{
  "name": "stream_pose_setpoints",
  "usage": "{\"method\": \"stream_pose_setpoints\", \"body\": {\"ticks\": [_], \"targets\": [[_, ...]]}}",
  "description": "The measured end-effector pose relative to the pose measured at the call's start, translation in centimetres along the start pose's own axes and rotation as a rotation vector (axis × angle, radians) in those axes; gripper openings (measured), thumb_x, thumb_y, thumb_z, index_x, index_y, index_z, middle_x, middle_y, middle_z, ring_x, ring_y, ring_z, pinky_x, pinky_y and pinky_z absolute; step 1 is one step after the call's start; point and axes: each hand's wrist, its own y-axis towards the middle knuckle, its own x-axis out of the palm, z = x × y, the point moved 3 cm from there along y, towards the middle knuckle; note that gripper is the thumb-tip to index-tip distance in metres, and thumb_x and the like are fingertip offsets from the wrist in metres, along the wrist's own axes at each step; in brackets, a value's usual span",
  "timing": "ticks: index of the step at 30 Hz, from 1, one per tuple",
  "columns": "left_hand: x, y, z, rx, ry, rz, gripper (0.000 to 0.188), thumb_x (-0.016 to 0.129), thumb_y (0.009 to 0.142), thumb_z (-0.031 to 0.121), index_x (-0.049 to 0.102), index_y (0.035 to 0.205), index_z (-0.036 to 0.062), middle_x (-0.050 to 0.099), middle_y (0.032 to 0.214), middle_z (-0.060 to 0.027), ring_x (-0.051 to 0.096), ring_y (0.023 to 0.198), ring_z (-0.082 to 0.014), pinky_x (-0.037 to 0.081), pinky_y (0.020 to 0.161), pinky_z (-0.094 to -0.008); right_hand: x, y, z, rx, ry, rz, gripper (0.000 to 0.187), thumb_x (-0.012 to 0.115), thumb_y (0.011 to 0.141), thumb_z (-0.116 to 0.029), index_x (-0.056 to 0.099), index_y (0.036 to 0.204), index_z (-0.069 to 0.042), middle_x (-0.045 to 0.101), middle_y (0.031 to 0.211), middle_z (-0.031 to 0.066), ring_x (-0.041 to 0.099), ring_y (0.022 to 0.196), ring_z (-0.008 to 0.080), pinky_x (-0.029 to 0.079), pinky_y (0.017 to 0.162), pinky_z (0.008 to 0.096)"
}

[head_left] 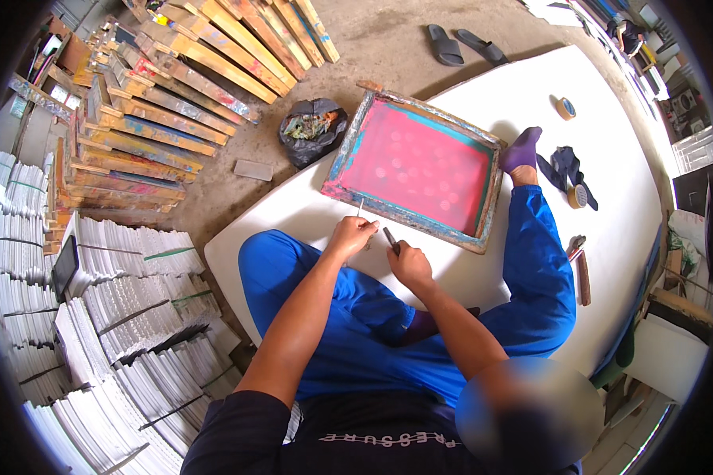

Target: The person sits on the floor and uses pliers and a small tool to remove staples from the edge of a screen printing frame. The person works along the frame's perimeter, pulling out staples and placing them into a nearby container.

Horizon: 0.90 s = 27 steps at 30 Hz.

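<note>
My left hand point(355, 237) is closed in a pinch on a thin pale stick-like piece point(361, 207), whose tip points away from me. Just right of it, my right hand point(411, 265) grips a slim dark tool point(390, 237); its exact kind is not clear. The tool's end is close to my left fingertips. Both hands are over my lap, at the near side of a wooden screen-printing frame point(420, 217). Pink mesh point(416, 162) with a teal border fills the frame, which lies tilted on the white board. My purple-socked foot point(521, 150) is by its right corner.
I sit on a large white board point(602, 150). On its right are tape rolls point(565, 108), dark cloth point(564, 170) and a hammer-like tool point(583, 277). A black bag of scraps point(313, 131), stacked wooden frames point(146, 127), bundled white sheets point(127, 317) and sandals point(445, 45) surround it.
</note>
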Motion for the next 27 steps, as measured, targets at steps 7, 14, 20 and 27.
{"method": "stream_pose_setpoints", "body": {"ticks": [7,14,20,27], "targets": [[-0.1,0.4,-0.9,-0.189,-0.21,-0.108,0.03,0.074,0.087,0.029,0.074,0.085,-0.0014,0.068,0.067,-0.0071,0.06,0.065,-0.0122,0.048,0.061,-0.0334,-0.3,-0.3,-1.4,-0.131,0.019,-0.154,0.039,0.062,0.092,-0.035,0.066,0.101,0.003,0.069,0.084,0.0298,0.07,0.081,0.0457,0.056,0.074,0.0534],[-0.8,0.3,-1.3,-0.02,0.197,0.144,0.031,0.075,0.084,0.029,0.073,0.085,-0.0018,0.07,0.071,-0.0158,0.067,0.066,-0.027,0.051,0.063,-0.0407,-1.7,1.6,-0.4,0.169,0.631,-0.549,0.044,0.062,0.097,-0.037,0.059,0.114,0.003,0.07,0.091,0.0172,0.072,0.075,0.0255,0.059,0.063,0.0397],[-1.3,-1.0,1.9,-0.082,0.369,0.005,0.038,0.074,0.084,0.037,0.073,0.085,-0.0013,0.072,0.085,-0.0237,0.071,0.087,-0.0386,0.055,0.079,-0.0471,-3.7,3.2,0.5,0.308,0.785,-0.635,0.048,0.062,0.099,-0.043,0.052,0.121,-0.001,0.07,0.101,0.0204,0.073,0.084,0.0296,0.06,0.067,0.0451],[-1.5,-1.0,2.4,-0.085,0.365,0.006,0.042,0.074,0.085,0.039,0.072,0.082,-0.0024,0.071,0.087,-0.0244,0.07,0.087,-0.0389,0.054,0.079,-0.048,-4.6,3.7,0.0,0.314,0.794,-0.702,0.053,0.06,0.1,-0.036,0.048,0.129,0.006,0.068,0.102,0.0266,0.073,0.085,0.0345,0.062,0.065,0.0476]]}}
